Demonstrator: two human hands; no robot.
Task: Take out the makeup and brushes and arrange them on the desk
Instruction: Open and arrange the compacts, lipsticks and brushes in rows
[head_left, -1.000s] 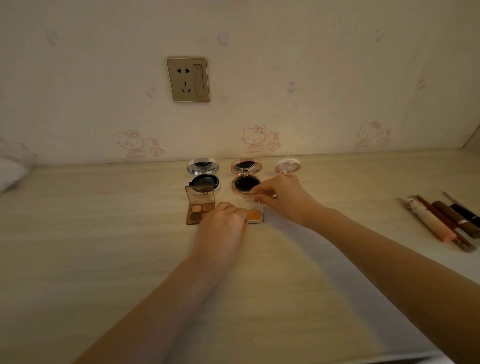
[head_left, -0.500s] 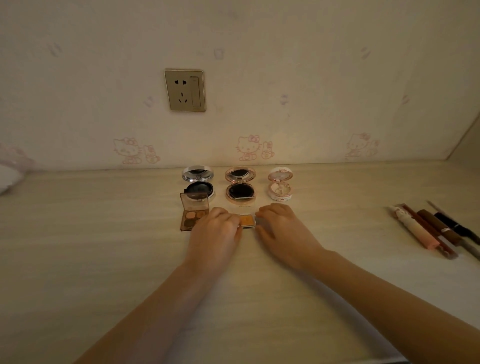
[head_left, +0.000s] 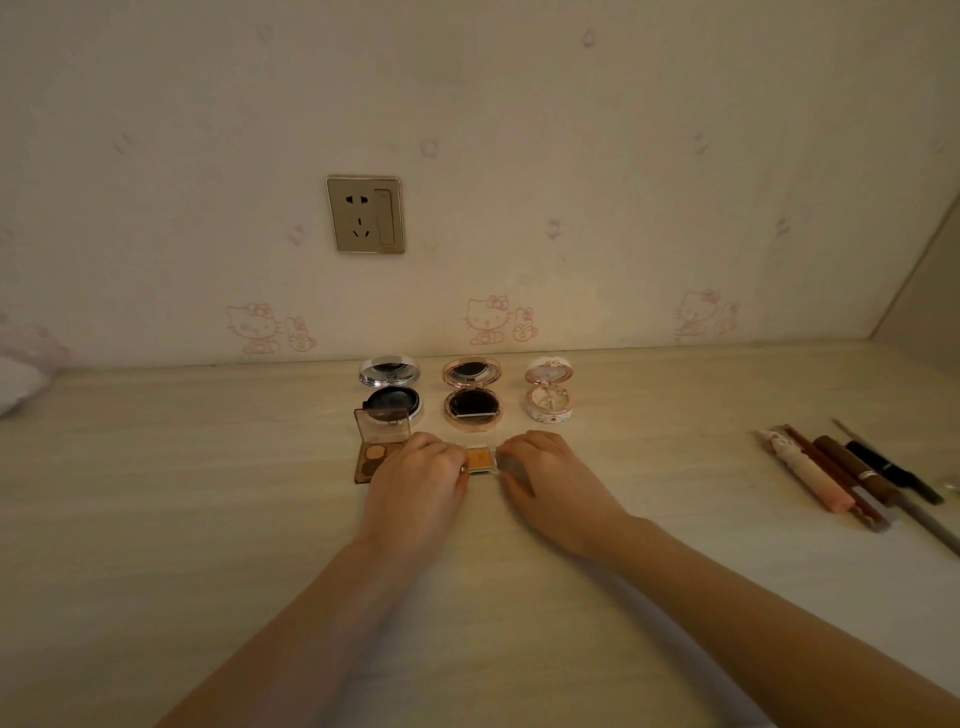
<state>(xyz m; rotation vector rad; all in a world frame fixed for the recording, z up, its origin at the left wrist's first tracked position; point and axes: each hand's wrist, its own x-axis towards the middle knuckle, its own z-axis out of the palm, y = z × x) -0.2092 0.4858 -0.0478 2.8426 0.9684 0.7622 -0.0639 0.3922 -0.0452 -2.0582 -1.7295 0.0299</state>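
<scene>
1. Two hands, left hand and right hand, grasp the small clear-cased orange powder pan by its opposite ends, fingers curled.
2. It lies flat on the pale wooden desk, long axis left-to-right, directly between both hands, just before the rose-gold round compact.

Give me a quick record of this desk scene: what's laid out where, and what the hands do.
back row: silver compact, rose-gold compact, white floral compact, all open
front row: brown eyeshadow palette, lid up; small orange palette
left hand: fingers curled on the small orange palette's left edge
right hand: fingers curled on its right edge
desk, right side: tubes and brushes lying side by side
wall: socket above the compacts
</scene>
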